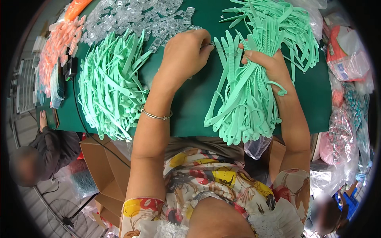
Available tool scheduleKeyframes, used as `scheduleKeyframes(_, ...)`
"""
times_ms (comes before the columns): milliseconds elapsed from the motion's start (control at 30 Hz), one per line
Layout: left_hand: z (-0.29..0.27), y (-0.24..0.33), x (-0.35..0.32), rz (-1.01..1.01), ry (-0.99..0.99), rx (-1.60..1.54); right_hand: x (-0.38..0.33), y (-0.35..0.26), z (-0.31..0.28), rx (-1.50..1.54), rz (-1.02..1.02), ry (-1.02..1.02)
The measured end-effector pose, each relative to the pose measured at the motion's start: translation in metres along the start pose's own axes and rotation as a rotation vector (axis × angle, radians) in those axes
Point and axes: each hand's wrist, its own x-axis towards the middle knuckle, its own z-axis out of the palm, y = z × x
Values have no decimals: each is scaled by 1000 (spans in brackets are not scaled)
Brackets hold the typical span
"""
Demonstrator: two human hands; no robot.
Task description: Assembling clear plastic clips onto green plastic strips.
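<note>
My right hand (269,62) is wrapped round a thick bunch of mint-green ribbed plastic straps (248,99), whose looped ends hang over the table's front edge. A few straps stand apart at the bunch's left side, and clear clips (231,53) seem to sit across them. My left hand (188,49) is pinched closed just left of these straps, with a small clear plastic clip (211,44) at its fingertips, partly hidden. Behind it, loose clear clips (131,20) are spread in a wide heap. More mint-green straps (111,87) are piled to the left of my left forearm.
Another heap of green straps (295,31) lies at the far right of the dark green table (190,107). Orange pieces (59,43) cover the far left, near a small black device (70,68) with a cable. Cardboard boxes (105,162) and bagged goods (341,135) flank me. Two people are nearby.
</note>
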Motion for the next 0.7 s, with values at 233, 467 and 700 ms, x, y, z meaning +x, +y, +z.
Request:
scheduleKeyframes(233, 20, 6, 5, -125, 46, -627, 2, -2, -1, -55, 23, -2)
scheduleKeyframes(467, 25, 17, 4, -90, 225, -534, 3, -1, 1, -81, -44, -27)
scheduleKeyframes(700, 29, 24, 5, 21, 389, -434, 2, -2, 2, -86, -10, -22)
